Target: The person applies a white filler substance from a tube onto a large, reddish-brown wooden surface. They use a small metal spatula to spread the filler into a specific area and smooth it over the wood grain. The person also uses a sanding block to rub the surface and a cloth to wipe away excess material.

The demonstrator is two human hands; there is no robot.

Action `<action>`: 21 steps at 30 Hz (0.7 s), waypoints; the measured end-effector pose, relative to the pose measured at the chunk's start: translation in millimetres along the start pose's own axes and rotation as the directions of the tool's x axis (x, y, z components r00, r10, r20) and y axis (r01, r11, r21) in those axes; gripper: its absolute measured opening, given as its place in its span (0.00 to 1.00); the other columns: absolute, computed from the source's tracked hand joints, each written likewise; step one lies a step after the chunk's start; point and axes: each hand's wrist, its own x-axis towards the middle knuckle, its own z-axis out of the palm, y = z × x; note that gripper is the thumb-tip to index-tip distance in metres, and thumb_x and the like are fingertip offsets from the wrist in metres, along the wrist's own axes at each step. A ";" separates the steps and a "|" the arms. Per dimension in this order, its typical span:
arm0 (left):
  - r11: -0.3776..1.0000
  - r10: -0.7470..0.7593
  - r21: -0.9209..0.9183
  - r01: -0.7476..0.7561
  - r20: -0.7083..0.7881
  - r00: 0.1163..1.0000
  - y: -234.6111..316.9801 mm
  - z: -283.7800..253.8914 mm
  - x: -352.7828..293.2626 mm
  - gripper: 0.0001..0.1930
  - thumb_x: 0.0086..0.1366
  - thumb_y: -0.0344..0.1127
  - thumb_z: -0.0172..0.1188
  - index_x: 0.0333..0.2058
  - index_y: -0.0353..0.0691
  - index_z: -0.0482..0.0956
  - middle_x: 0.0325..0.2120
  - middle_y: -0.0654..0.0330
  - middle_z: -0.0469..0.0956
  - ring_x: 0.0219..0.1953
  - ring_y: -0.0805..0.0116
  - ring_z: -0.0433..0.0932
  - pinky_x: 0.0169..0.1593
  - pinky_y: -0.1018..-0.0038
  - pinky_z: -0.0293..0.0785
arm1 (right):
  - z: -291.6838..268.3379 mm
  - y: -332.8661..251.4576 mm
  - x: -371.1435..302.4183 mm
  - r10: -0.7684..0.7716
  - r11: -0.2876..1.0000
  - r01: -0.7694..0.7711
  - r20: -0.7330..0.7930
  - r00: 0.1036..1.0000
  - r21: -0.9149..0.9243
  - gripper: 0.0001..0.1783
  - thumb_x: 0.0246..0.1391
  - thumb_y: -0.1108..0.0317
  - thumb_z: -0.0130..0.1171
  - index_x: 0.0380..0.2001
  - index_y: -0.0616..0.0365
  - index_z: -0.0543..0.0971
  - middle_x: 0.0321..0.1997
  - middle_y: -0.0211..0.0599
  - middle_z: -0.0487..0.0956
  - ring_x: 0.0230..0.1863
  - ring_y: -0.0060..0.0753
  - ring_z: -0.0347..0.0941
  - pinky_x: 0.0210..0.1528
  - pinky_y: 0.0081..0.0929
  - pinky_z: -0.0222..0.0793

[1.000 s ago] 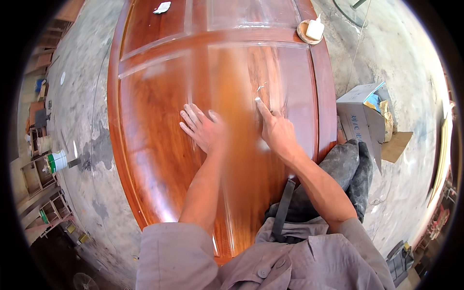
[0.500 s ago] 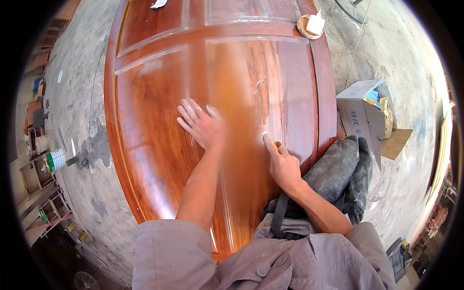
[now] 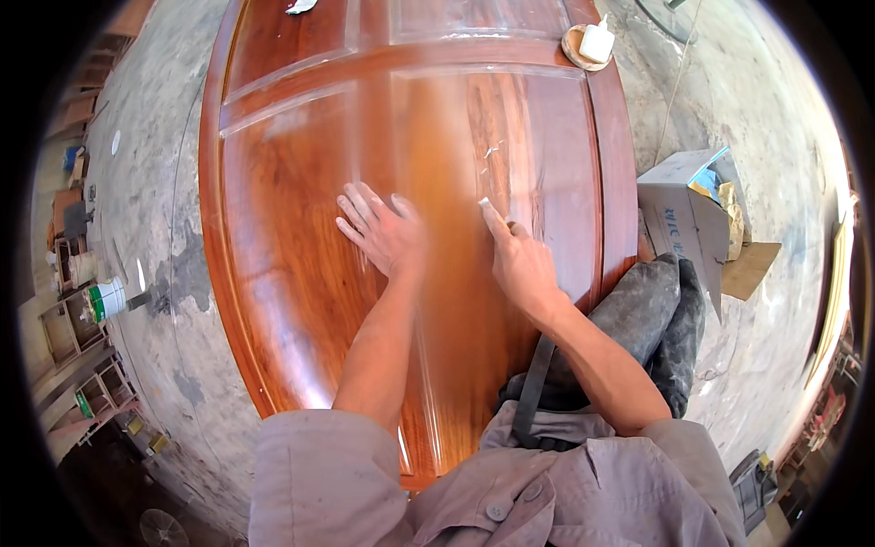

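Note:
A glossy red-brown panelled wooden door [image 3: 301, 246] lies flat in front of me. My left hand [image 3: 383, 228] rests on it, fingers spread and dusted pale, holding nothing. Over the right-hand panel, my right hand [image 3: 521, 260] points its index finger forward, with the other fingers curled in. A small whitish bit shows at that fingertip; whether it is a tool or a smear, I cannot make out. Just beyond are white flecks [image 3: 492, 149] on a streaky brown strip of the panel. A white squeeze bottle [image 3: 597, 42] stands in a round shallow dish [image 3: 572, 46] at the far right.
An open cardboard box [image 3: 679, 205] with crumpled paper stands right of the door on the stained concrete floor [image 3: 729, 365]. My bent leg [image 3: 629, 305] is by the door's right edge. A white and green bucket [image 3: 107, 300] is at the left. A white scrap [image 3: 301, 5] lies at the top.
My right hand has slid forward and slightly left over the panel, its fingertip now closer to the white flecks. The left hand stays in place on the door.

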 end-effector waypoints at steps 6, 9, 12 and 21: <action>1.000 0.001 0.024 -0.002 0.016 1.000 -4.3 -1.2 -2.2 0.35 0.80 0.48 0.43 0.77 0.32 0.54 0.80 0.49 0.49 0.82 0.51 0.44 0.82 0.50 0.36 | 6.9 5.0 -28.0 0.000 1.000 0.000 -0.017 1.000 0.014 0.40 0.59 0.81 0.53 0.75 0.44 0.67 0.40 0.58 0.82 0.33 0.68 0.81 0.35 0.57 0.79; 1.000 -0.001 0.026 0.002 -0.048 0.999 -2.0 2.0 -1.7 0.34 0.79 0.48 0.44 0.75 0.32 0.59 0.80 0.53 0.50 0.82 0.56 0.44 0.83 0.53 0.36 | -2.0 -4.7 -1.5 -0.012 0.999 0.013 -0.041 0.999 0.029 0.41 0.58 0.81 0.54 0.75 0.44 0.67 0.40 0.59 0.83 0.33 0.67 0.81 0.35 0.57 0.80; 1.000 -0.004 0.015 0.005 -0.042 0.999 1.9 0.9 -1.8 0.34 0.79 0.47 0.44 0.75 0.32 0.58 0.80 0.54 0.51 0.82 0.56 0.45 0.83 0.53 0.36 | -4.5 -3.1 24.2 -0.002 1.000 0.002 -0.028 1.000 0.010 0.41 0.58 0.80 0.54 0.75 0.43 0.67 0.41 0.58 0.83 0.34 0.67 0.82 0.35 0.57 0.80; 1.000 0.000 0.002 0.000 0.010 1.000 0.3 0.2 -0.3 0.35 0.80 0.48 0.42 0.77 0.32 0.54 0.81 0.50 0.47 0.83 0.52 0.42 0.83 0.51 0.34 | -2.4 -0.4 33.3 0.010 1.000 -0.009 -0.050 0.999 0.007 0.38 0.59 0.79 0.55 0.73 0.45 0.69 0.40 0.56 0.83 0.33 0.67 0.81 0.35 0.57 0.80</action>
